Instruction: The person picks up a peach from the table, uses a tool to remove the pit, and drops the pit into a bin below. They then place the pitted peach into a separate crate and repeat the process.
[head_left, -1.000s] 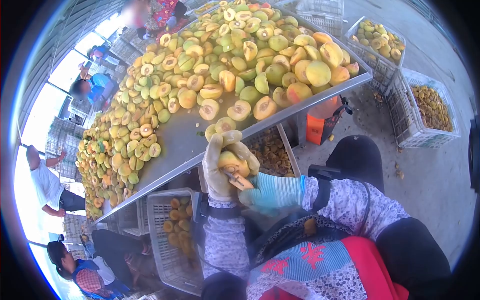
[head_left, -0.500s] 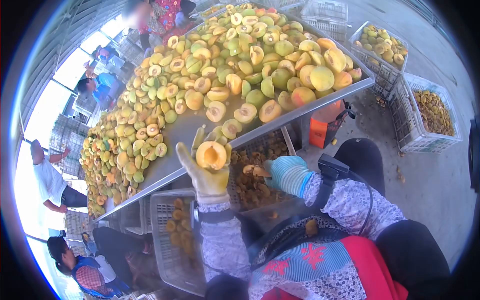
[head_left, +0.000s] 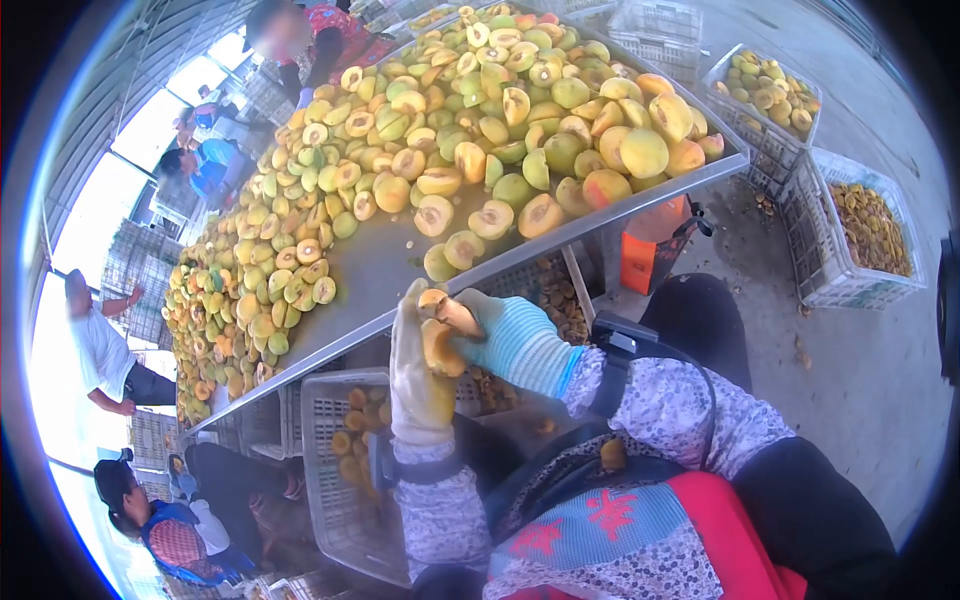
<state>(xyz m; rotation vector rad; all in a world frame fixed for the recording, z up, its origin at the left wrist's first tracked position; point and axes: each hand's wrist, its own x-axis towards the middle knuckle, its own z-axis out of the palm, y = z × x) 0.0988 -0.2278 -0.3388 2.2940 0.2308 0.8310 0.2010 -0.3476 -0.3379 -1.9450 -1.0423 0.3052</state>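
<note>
My left hand, in a pale, soiled work glove, holds a halved peach upright at the near edge of the metal table. In a blue-and-white striped glove, my right hand grips a small tan-brown tool, whose exact kind I cannot make out. The tool meets the upper part of the peach half, and both hands are close together. Beyond them, cut peaches lie on the metal table. Under my hands a crate of brown scraps is partly hidden.
Left of my knees stands a grey crate with peach pieces inside. Crates of peaches and brown scraps stand on the floor at right. An orange container sits beneath the table's corner. Several people work along the left side.
My right hand has moved left and up, bringing the tool to the peach half. My left hand has turned from palm up to sideways, its fingers closed around the fruit.
</note>
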